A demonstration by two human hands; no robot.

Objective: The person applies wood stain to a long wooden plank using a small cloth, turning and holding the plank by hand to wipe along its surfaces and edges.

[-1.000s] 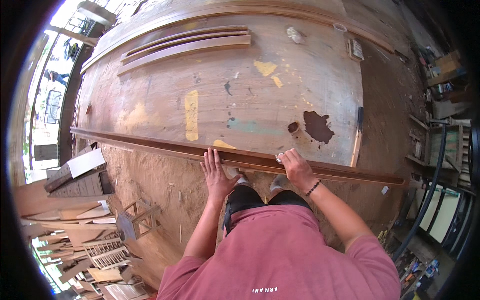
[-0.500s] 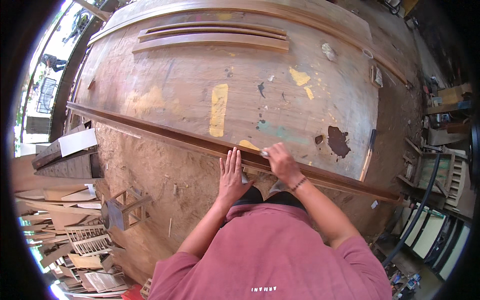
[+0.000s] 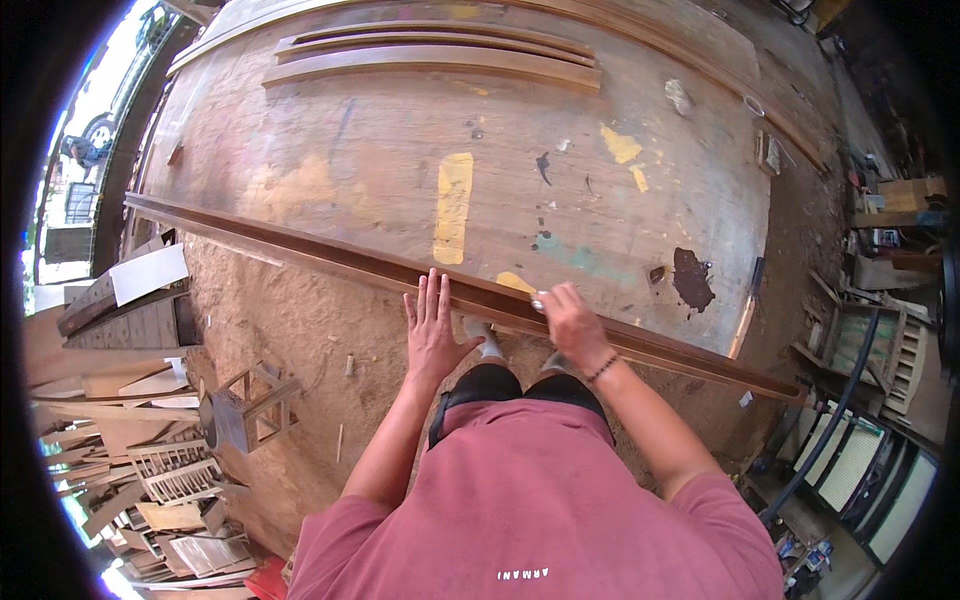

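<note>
A long dark brown wooden beam (image 3: 300, 249) with a groove along it lies slantwise along the near edge of the worktable. My left hand (image 3: 434, 335) rests its flat fingers on the beam, thumb held out to the side. To its right, my right hand (image 3: 577, 328) is closed, fingers pinched on a small pale grey thing (image 3: 539, 301) at the beam's upper side. Most of that thing is hidden by the fingers, so its kind cannot be told.
The paint-stained tabletop (image 3: 370, 170) carries shorter brown wooden strips (image 3: 430, 66) near its far side. A small wooden stool frame (image 3: 250, 410) stands on the dirt floor at left, near piled wood scraps (image 3: 175, 470). A dark hose (image 3: 830, 430) curves at right.
My left hand has slid left along the beam, and its thumb has spread away from the fingers. My right hand keeps its grip near the same spot. The whole view has shifted slightly.
</note>
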